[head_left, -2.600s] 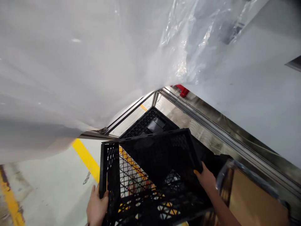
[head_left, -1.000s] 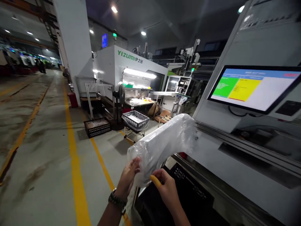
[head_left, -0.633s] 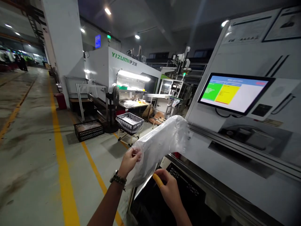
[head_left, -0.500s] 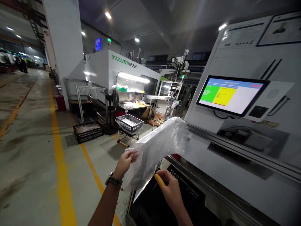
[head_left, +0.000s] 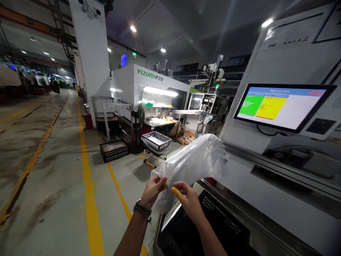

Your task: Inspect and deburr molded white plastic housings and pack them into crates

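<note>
A clear plastic bag [head_left: 197, 156] stretches from the middle of the view up toward the grey machine at the right. My left hand [head_left: 154, 190] pinches the near edge of the bag between thumb and fingers; a dark braided band is on that wrist. Close beside it, my right hand [head_left: 186, 199] has its fingers curved and apart, with a yellow cover on one digit. Nothing shows between its fingers. Below the bag lies a black crate [head_left: 237, 227], partly hidden by my right arm.
A lit monitor [head_left: 282, 106] is mounted on the machine at the right. Farther off are a lined black basket [head_left: 156, 142] on a stand, another black crate [head_left: 114, 152] on the floor, a fan [head_left: 141, 113] and a lit workbench [head_left: 161, 122]. Yellow lines run along the floor.
My two hands have come closer together at the bag's near edge. The camera view has shifted left, so the surroundings appear farther right.
</note>
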Motion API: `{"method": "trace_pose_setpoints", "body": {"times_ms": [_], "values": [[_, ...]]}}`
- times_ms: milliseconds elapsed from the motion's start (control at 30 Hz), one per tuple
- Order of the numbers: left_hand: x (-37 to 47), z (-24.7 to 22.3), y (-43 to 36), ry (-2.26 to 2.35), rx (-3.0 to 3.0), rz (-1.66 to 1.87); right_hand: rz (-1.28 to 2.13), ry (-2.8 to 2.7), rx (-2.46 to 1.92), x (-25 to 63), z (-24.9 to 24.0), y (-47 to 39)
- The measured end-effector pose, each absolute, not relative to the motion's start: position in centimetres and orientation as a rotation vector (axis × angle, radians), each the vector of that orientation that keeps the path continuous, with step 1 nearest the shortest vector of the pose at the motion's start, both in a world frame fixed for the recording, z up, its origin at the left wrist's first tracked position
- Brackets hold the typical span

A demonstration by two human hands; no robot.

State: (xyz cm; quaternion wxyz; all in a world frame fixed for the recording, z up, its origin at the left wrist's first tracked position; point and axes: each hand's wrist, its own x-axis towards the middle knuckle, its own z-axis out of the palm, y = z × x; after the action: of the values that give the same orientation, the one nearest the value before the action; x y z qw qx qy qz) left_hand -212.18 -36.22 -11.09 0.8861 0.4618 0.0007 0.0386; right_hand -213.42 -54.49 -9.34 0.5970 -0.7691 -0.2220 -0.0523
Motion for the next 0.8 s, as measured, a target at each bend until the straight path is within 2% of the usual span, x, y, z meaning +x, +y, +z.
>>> {"method": "trace_pose_setpoints", "body": {"times_ms": [367,467,633,700,800], "values": [[-210.5,-11.0,-38.9,-0.022,1.003,0.069,0.100,-0.649,-1.667,-208.7,-7.0,-53.1],[-210.2,-10.9,-38.8,-0.014,1.067,0.105,0.112,-0.614,-1.644,-206.8,-5.6,-55.5],[-211.7,-10.6,-34.3,0.079,1.134,0.327,-0.181,-0.328,-1.531,-203.5,-2.7,-63.0],[-212.5,-10.7,-32.8,0.107,1.156,0.305,-0.233,-0.261,-1.508,-203.3,-1.9,-65.3],[-213.5,-10.8,-33.2,0.079,1.180,0.159,-0.123,-0.284,-1.544,-204.3,-1.6,-65.2]]}}
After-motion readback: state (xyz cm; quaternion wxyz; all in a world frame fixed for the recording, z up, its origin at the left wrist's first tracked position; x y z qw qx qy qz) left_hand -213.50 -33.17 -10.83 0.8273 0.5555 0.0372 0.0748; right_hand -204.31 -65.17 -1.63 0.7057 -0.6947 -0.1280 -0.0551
